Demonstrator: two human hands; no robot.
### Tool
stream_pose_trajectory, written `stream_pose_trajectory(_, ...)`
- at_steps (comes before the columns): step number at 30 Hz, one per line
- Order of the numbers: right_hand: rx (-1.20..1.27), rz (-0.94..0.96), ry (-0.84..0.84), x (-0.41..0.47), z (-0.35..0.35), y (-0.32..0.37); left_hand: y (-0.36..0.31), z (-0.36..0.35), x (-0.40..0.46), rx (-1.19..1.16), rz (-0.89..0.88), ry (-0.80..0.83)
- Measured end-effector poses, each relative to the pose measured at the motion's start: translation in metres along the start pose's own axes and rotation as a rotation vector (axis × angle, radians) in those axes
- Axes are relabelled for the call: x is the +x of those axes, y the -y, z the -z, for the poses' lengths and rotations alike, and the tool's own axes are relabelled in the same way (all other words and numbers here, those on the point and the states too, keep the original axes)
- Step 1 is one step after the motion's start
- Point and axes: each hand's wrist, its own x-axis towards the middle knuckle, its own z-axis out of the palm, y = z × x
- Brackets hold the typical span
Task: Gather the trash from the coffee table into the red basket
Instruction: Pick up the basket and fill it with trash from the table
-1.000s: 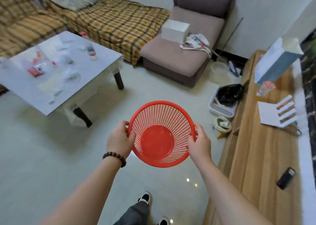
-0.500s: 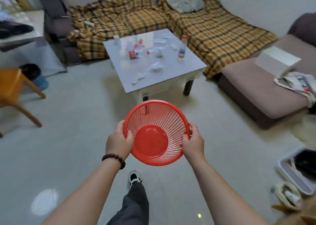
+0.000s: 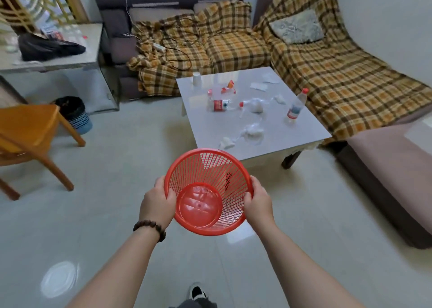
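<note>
I hold the empty red mesh basket (image 3: 230, 165) in front of me, above the floor. My left hand (image 3: 157, 203) grips its left rim and my right hand (image 3: 258, 201) grips its right rim. Just beyond it stands the white coffee table (image 3: 289, 134). Trash lies scattered on it: a crushed bottle with a red label (image 3: 221, 104), an upright plastic bottle (image 3: 296, 107), a white cup (image 3: 196, 79), crumpled tissues (image 3: 253, 132), clear plastic bags (image 3: 255, 104) and small red wrappers (image 3: 228, 86).
A sofa with plaid blankets (image 3: 327, 74) wraps around the table's far and right sides. A brown ottoman seat (image 3: 395, 167) is at right. A wooden chair (image 3: 30, 134) and a small bin (image 3: 73, 113) stand at left, by a side table (image 3: 70, 57).
My view has swung left and I have come closer to the coffee table, which now sits right ahead of the basket. Both hands keep the same grip on the rim.
</note>
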Motion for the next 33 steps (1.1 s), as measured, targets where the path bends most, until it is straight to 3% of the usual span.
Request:
stream_pose_trajectory(18, -0.013, 0.111, 0.234, 0.218, -0.093, 0.038, 0.000, -0.033, 0.187, 0.113, 0.147, -0.123)
stream_pose_trajectory(25, 0.059, -0.014, 0.433, 0.323, -0.119, 0.016, -0.017, -0.074, 0.266, 0.202, 0.321, -0.160)
stream_pose_trajectory(33, -0.322, -0.055, 0.526, 0.403, -0.152, -0.055, -0.015, -0.102, 0.320, 0.384, 0.446, -0.184)
